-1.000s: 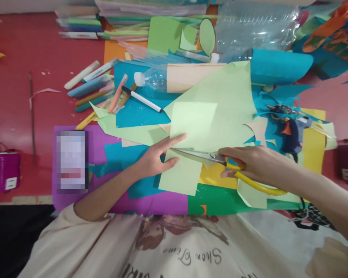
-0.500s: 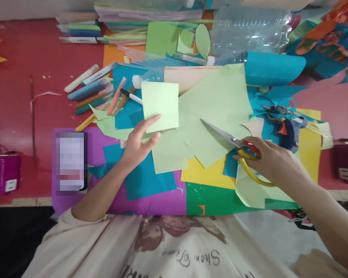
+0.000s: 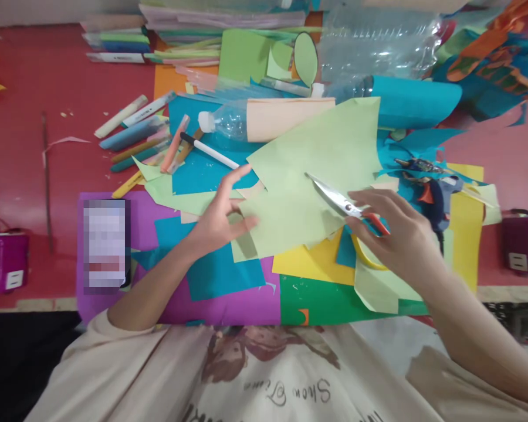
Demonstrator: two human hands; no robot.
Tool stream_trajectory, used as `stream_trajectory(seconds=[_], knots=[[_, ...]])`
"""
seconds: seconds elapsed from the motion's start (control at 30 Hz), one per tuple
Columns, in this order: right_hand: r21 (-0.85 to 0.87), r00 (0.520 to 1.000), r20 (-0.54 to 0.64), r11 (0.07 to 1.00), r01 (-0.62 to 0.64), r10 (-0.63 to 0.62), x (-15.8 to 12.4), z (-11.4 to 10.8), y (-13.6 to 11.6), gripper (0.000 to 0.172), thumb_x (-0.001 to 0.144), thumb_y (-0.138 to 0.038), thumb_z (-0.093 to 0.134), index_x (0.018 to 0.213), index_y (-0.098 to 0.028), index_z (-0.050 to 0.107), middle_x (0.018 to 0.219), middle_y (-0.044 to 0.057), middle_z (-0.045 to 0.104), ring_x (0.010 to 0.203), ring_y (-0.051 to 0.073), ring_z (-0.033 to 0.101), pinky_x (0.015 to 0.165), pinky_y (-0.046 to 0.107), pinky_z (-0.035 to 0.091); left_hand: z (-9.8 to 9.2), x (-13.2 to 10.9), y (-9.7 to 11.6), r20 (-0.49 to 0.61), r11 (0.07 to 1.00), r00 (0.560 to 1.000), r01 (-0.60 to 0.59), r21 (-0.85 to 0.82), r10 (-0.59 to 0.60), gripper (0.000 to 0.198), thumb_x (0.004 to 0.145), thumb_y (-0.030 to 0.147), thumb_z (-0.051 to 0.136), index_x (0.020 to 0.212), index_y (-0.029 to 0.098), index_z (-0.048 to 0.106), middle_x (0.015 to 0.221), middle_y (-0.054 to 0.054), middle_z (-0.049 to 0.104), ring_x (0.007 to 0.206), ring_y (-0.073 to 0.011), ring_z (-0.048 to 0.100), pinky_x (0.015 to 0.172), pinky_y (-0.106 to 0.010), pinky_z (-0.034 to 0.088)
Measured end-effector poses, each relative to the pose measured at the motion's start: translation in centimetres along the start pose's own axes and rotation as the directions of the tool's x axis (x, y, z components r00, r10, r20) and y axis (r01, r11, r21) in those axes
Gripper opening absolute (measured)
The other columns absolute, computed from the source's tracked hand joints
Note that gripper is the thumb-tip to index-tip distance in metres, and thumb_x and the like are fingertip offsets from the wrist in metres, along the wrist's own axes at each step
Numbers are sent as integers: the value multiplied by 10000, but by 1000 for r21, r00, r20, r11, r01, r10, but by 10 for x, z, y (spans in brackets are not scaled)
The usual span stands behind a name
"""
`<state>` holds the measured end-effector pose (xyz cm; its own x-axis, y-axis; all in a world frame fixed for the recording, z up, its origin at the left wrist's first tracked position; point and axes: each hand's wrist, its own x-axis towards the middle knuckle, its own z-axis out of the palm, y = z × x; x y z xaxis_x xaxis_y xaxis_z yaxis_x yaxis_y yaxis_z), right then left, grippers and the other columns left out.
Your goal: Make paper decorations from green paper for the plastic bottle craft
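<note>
My left hand [image 3: 220,217] is open with its fingers spread. Its thumb rests on the near left edge of a large light green sheet [image 3: 325,152] that lies on top of the paper pile. My right hand [image 3: 398,234] lies over the red and yellow handles of a pair of scissors [image 3: 337,198], fingers loosely stretched along them. The blades point up and left, flat on the green sheet. A smaller light green piece [image 3: 243,247] sticks out under the sheet just below my left thumb.
Blue, yellow, purple and green sheets cover the board. Markers and pens [image 3: 136,132] lie at the upper left, with a small plastic bottle [image 3: 222,122] beside them. A glue gun [image 3: 431,190] lies on the right, and a phone [image 3: 105,246] on the left. Stacked paper and a big clear bottle [image 3: 378,47] sit behind.
My left hand lifted a small green square and no longer holds it; it now rests open on the big sheet. My right hand swung the scissors right and laid them flat.
</note>
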<state>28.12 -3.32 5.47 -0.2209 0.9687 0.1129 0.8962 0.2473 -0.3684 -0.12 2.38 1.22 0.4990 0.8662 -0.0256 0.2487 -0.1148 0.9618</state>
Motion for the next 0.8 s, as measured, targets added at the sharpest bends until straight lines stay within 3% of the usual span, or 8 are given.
stream_trajectory(seconds=[0.03, 0.1, 0.2, 0.3, 0.37, 0.5, 0.6, 0.8], knots=[[70, 998, -44, 997, 46, -43, 6, 5, -7, 288, 909, -323, 480, 1154, -190, 555, 1113, 132, 653, 984, 242, 651, 792, 356, 535, 2, 1, 3, 124, 999, 992, 33, -20, -31, 778, 839, 427, 607, 1462, 279, 165, 833, -6, 670, 725, -147, 667, 674, -259, 543], [164, 992, -74, 980, 113, -102, 18, 19, -22, 311, 908, -286, 475, 1192, -178, 543, 1187, 138, 628, 1115, 249, 595, 898, 396, 500, 4, 5, 7, 253, 999, 966, 52, -9, -48, 817, 842, 372, 614, 1480, 263, 116, 678, 42, 614, 606, -118, 621, 628, -242, 523], [361, 989, -59, 921, 145, -132, 35, 43, -40, 276, 896, -295, 487, 1118, -171, 592, 1098, 115, 671, 1064, 227, 607, 919, 402, 479, 4, 13, 7, 277, 999, 960, 27, 48, -39, 786, 829, 342, 628, 1470, 266, 180, 671, 50, 592, 570, -96, 576, 599, -228, 493], [541, 999, 47, 840, -25, 0, 45, 61, -50, 249, 861, -273, 499, 1055, -170, 617, 878, 61, 681, 836, 172, 626, 762, 331, 506, 4, 19, 5, 175, 995, 984, 3, 101, -20, 693, 833, 323, 619, 1435, 261, 281, 677, 43, 601, 640, -114, 601, 643, -237, 493], [610, 991, 119, 783, -120, 59, 47, 69, -53, 255, 831, -269, 502, 1031, -171, 627, 754, 19, 632, 681, 135, 572, 657, 294, 483, 3, 20, 4, 65, 995, 998, 5, 103, -12, 633, 832, 303, 616, 1400, 248, 343, 718, 29, 630, 708, -127, 630, 691, -246, 504], [705, 971, 144, 669, -235, 190, 46, 75, -49, 224, 805, -290, 511, 963, -184, 632, 724, 2, 579, 635, 116, 528, 586, 269, 445, -1, 19, 1, -97, 998, 995, 27, 62, -21, 515, 794, 309, 648, 1269, 200, 483, 831, -3, 663, 755, -121, 638, 719, -226, 513], [764, 954, 76, 598, -242, 290, 44, 78, -43, 162, 801, -298, 528, 919, -207, 593, 720, -9, 552, 657, 122, 545, 584, 266, 457, -4, 19, -3, -170, 999, 985, 39, 19, -35, 380, 764, 332, 668, 1102, 175, 592, 797, 2, 639, 692, -96, 604, 646, -191, 492], [889, 962, -18, 445, -110, 273, 44, 82, -37, 125, 760, -300, 643, 845, -221, 597, 702, -22, 569, 601, 103, 525, 547, 249, 450, 2, 20, -6, -228, 994, 971, 45, -101, -67, 178, 739, 309, 664, 838, 163, 644, 632, 34, 569, 578, -68, 544, 549, -157, 454]])
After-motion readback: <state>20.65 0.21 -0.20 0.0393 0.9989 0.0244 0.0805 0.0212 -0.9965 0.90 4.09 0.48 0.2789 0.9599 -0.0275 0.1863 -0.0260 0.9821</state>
